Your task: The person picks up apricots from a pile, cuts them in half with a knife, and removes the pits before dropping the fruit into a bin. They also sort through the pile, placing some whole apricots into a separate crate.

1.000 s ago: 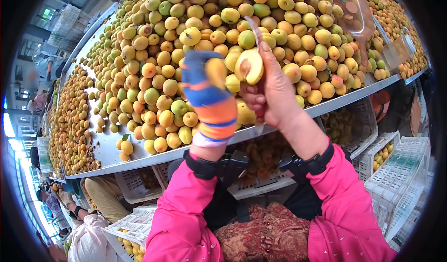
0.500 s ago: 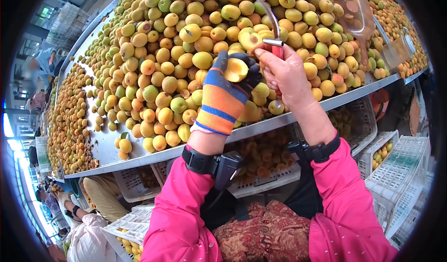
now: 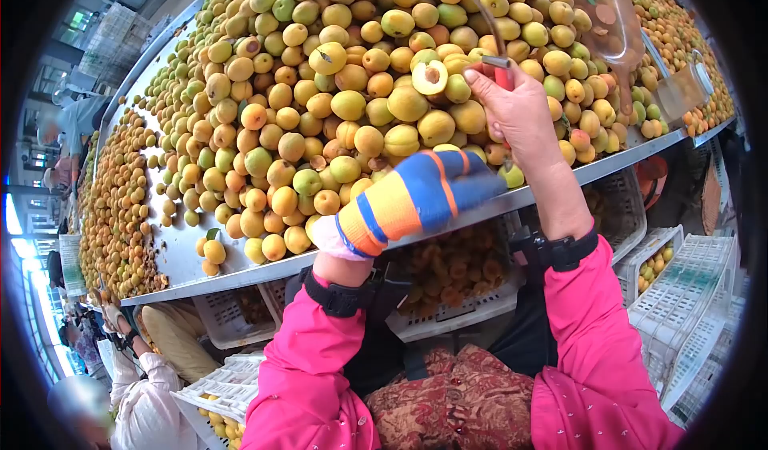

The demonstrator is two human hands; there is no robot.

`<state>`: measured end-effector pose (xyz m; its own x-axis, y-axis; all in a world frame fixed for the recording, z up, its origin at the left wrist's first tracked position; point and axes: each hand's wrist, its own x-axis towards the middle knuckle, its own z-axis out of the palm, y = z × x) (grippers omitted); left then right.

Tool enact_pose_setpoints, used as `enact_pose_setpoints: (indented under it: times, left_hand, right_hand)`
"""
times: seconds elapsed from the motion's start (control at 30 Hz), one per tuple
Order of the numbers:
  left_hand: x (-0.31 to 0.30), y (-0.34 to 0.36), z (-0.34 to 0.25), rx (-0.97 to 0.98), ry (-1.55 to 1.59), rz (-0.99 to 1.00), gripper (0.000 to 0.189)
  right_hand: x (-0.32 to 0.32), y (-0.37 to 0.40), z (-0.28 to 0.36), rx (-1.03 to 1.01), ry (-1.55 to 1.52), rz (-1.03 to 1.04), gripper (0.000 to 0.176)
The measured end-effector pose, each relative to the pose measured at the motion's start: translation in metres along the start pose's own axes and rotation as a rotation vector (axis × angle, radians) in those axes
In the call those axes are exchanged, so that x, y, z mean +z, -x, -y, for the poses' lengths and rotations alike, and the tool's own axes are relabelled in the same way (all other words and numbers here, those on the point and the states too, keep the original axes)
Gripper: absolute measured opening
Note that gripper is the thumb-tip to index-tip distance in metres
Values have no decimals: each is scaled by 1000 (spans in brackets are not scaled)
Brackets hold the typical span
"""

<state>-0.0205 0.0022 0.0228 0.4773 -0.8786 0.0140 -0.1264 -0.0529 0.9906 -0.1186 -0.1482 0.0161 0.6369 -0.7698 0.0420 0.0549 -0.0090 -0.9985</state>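
My right hand (image 3: 520, 114) is closed round the red handle of a curved metal tool (image 3: 496, 42), over the heap of yellow-orange fruit (image 3: 348, 104). A halved fruit with its stone showing (image 3: 430, 77) lies on the heap just left of the tool. My left hand (image 3: 424, 194), in an orange and blue glove, is over the metal table's front edge, palm turned down. Its fingers are smeared by motion, and whether anything is in them cannot be made out. Below it stands a crate of halved fruit (image 3: 456, 274).
A clear plastic scoop (image 3: 612, 30) lies on the fruit at the upper right. White crates (image 3: 680, 314) stand at the lower right, another crate (image 3: 228, 386) at the lower left. A co-worker in a pale top (image 3: 148, 406) is at the far left.
My left hand has moved down from the tool to the table edge, and the cut fruit no longer shows in it. My right hand has shifted slightly right with the tool.
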Motion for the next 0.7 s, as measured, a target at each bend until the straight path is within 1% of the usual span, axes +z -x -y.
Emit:
enact_pose_setpoints:
  times: [0.03,0.1,0.13,0.17,0.23,0.27,0.3,0.33,0.37,0.43,0.47,0.5,0.57,0.6,0.63,0.67,0.7]
  left_hand:
    - [2,3,-14,3,-96,78,24]
    - [5,5,-29,13,-292,236,24]
    - [3,-5,-20,-46,-246,-53,23]
    - [3,-18,-2,39,-153,-314,24]
    - [-9,-43,18,239,-646,-521,30]
    - [-5,-51,26,231,-774,-564,35]
    - [3,-59,28,223,-901,-606,39]
    - [5,-68,29,182,-1071,-537,48]
    - [6,-71,32,185,-1071,-535,48]
    - [11,-72,31,177,-1138,-472,50]
    - [11,-71,34,289,-1096,-538,49]
    - [11,-66,29,290,-1096,-538,49]
    - [11,-59,18,114,-790,-414,47]
    - [12,-56,20,150,-619,-420,44]
    - [14,-54,22,150,-621,-417,44]
    - [15,-51,22,266,-480,-444,43]
    - [17,-47,17,379,-336,-468,42]
  right_hand:
    - [1,-4,-7,-190,172,-47,19]
    - [-1,-2,-6,-173,239,-49,20]
    - [0,-1,-3,-159,300,-47,21]
    - [1,-1,-2,-159,299,-48,21]
    - [3,-2,2,-194,332,-67,22]
    - [4,-2,4,-200,330,-69,22]
    - [5,-2,6,-159,351,-67,23]
    - [4,-2,7,-114,373,-66,23]
    - [3,-3,6,-115,372,-69,23]
    - [0,-5,2,-173,271,-75,24]
    - [-1,-5,0,-170,274,-76,24]
    - [-2,-6,-1,-204,243,-56,24]
    - [-1,-7,2,-244,205,-40,25]
    - [0,-4,3,-254,264,13,25]
    - [1,-1,3,-263,323,66,25]
    - [1,2,4,-272,383,120,27]
    - [1,3,5,-273,384,117,27]
